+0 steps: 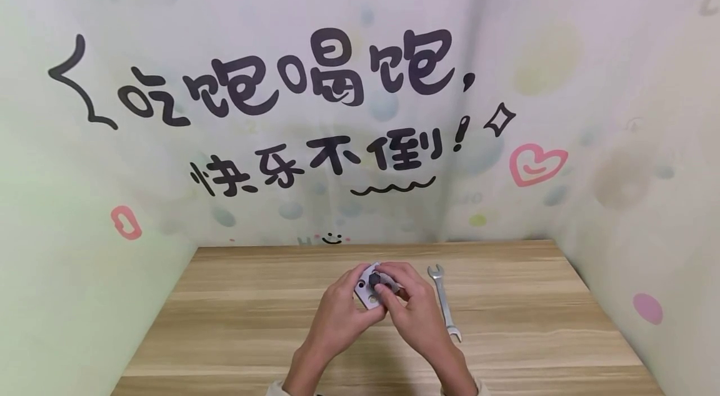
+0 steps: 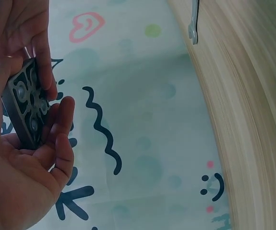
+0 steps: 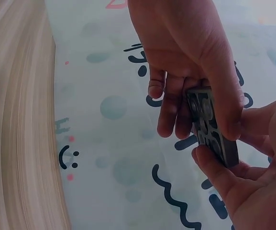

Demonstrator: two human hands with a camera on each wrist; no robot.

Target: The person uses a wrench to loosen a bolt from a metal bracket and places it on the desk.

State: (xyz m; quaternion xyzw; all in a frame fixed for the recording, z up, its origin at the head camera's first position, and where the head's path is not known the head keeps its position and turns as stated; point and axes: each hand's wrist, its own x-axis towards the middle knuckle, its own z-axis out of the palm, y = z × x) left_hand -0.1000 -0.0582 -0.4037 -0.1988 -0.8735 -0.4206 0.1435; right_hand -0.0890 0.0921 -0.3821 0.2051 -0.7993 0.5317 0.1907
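A small grey square metal plate (image 1: 365,287) with round holes is held up between both hands above the table. The left hand (image 1: 344,310) grips it by its edge, thumb on the near side. A black hex bolt (image 1: 374,280) stands at the plate's upper face, and the right hand (image 1: 415,303) pinches it with thumb and forefinger. From the left wrist the plate's ribbed underside (image 2: 27,103) shows, with several round recesses. In the right wrist view the plate (image 3: 205,120) sits between the two hands; the bolt is hidden there.
An open-ended wrench (image 1: 444,305) lies on the wood-grain table (image 1: 236,321), just right of the right hand. Behind the table and along both sides hangs a pale printed cloth wall (image 1: 349,215) with black lettering.
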